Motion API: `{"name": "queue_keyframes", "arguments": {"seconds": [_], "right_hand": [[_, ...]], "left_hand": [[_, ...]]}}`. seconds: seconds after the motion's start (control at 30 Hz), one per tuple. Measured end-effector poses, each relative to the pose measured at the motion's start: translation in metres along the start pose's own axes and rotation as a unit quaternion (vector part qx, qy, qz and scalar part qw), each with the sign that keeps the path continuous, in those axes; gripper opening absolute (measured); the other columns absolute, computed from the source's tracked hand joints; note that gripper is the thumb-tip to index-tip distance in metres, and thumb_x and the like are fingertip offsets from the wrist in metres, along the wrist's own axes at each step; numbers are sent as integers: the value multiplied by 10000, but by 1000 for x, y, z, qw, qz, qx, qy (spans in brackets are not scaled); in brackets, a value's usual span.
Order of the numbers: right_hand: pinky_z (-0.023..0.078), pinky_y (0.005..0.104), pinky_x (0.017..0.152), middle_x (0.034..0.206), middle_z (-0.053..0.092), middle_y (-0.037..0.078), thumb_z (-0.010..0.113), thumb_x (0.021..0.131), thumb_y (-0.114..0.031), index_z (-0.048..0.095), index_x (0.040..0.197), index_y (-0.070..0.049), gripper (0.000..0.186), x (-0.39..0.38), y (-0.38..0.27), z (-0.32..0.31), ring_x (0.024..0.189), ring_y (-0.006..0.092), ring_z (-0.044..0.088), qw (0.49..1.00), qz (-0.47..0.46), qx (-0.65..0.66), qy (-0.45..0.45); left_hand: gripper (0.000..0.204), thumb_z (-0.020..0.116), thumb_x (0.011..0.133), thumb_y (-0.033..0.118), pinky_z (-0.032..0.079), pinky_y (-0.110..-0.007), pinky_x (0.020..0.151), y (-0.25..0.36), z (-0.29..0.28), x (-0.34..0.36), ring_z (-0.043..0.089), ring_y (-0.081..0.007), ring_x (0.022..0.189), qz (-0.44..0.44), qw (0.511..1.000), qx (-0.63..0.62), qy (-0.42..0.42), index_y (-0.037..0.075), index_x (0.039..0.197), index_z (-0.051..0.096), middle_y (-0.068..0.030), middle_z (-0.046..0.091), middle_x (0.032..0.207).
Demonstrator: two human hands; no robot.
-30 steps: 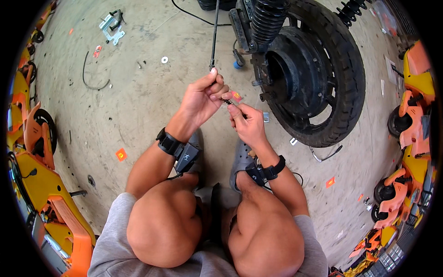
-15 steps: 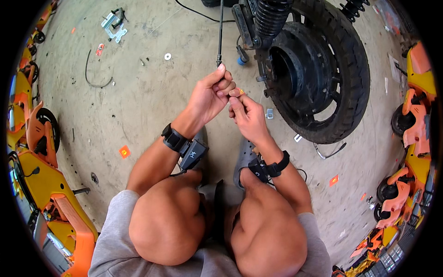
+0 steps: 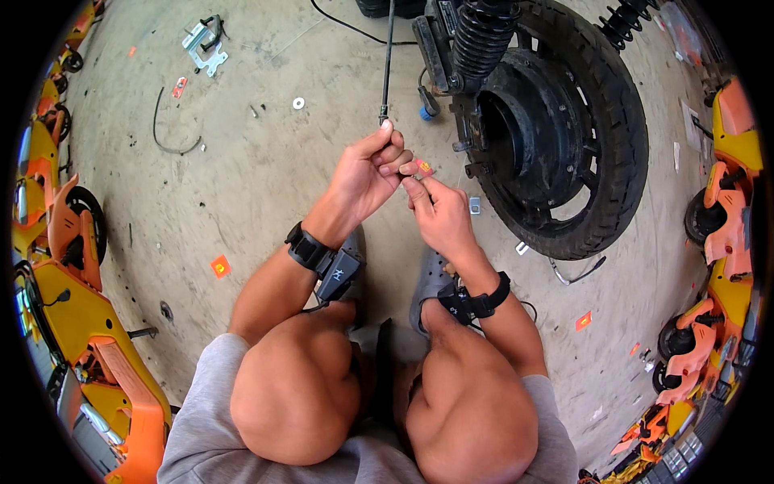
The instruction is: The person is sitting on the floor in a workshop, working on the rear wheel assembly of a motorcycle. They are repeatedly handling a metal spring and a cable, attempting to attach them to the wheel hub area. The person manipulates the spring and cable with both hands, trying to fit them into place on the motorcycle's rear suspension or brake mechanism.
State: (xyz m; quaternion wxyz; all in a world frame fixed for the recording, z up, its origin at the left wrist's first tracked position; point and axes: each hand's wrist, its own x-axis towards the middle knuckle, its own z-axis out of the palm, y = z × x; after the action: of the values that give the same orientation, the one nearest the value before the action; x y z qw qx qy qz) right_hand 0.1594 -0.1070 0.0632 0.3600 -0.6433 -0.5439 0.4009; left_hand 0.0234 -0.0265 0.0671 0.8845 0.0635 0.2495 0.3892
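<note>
Black cable [image 3: 388, 60] runs down from top edge, just left of rear wheel [image 3: 564, 129], to L hand [image 3: 367, 173] — thumb and fingers pinched on its lower end. R hand [image 3: 439, 218] meets L hand, fingertips pressed on a small orange-tipped piece [image 3: 423, 167], near wheel's lower-left rim. Concrete floor [image 3: 266, 177]; washer [image 3: 299, 103] lies well left of wheel — metal bracket [image 3: 204, 39] farther left.

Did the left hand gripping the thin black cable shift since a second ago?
Cannot tell. The left hand keeps the black cable end pinched, equally near the black tyre; only the head camera drifted.
</note>
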Motion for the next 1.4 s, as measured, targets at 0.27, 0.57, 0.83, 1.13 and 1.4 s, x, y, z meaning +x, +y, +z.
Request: {"name": "queue_keyframes", "arguments": {"seconds": [0.27, 0.57, 0.83, 1.13, 1.4], "right_hand": [[420, 419, 505, 582, 570, 171, 571, 961, -327, 557, 689, -4, 423, -5, -1, 5, 528, 362, 568, 999, 8, 31, 27], [412, 406, 492, 565, 558, 169, 568, 963, -327, 551, 681, 2, 433, -8, 4, 5, 501, 354, 546, 999, 12, 18, 39], [413, 409, 499, 562, 555, 164, 552, 970, -335, 560, 672, 1, 449, -10, 3, 6, 498, 343, 548, 999, 30, 15, 31], [427, 391, 514, 544, 553, 130, 511, 984, -378, 600, 716, -11, 463, -15, 9, 8, 502, 299, 570, 996, 73, 44, 28], [350, 244, 426, 534, 488, 10, 483, 1009, -392, 531, 680, -18, 500, -14, 9, 20, 462, 77, 457, 977, 115, 178, 14]], "left_hand": [[312, 452, 1024, 280, 354, -261, 640, 0, -1, 2, 288, -85, 552, -4, 1000, -19, -2, 48, 849, 564, 55, 277, 584], [276, 450, 1022, 268, 363, -267, 656, -2, 2, 4, 318, -88, 568, -24, 999, -7, 21, 25, 931, 544, 53, 292, 593], [288, 445, 1016, 280, 396, -316, 707, 6, -3, 6, 370, -121, 608, -52, 997, -61, -18, 10, 1028, 546, 28, 366, 658], [267, 454, 1023, 266, 489, -327, 779, -28, -13, -11, 623, -170, 931, -17, 964, 265, 9, 31, 1055, 576, -138, 667, 1070], [283, 475, 1019, 281, 522, -290, 648, -34, -11, -6, 646, -185, 771, 78, 961, 257, 68, 16, 1020, 575, -85, 639, 839]]}}
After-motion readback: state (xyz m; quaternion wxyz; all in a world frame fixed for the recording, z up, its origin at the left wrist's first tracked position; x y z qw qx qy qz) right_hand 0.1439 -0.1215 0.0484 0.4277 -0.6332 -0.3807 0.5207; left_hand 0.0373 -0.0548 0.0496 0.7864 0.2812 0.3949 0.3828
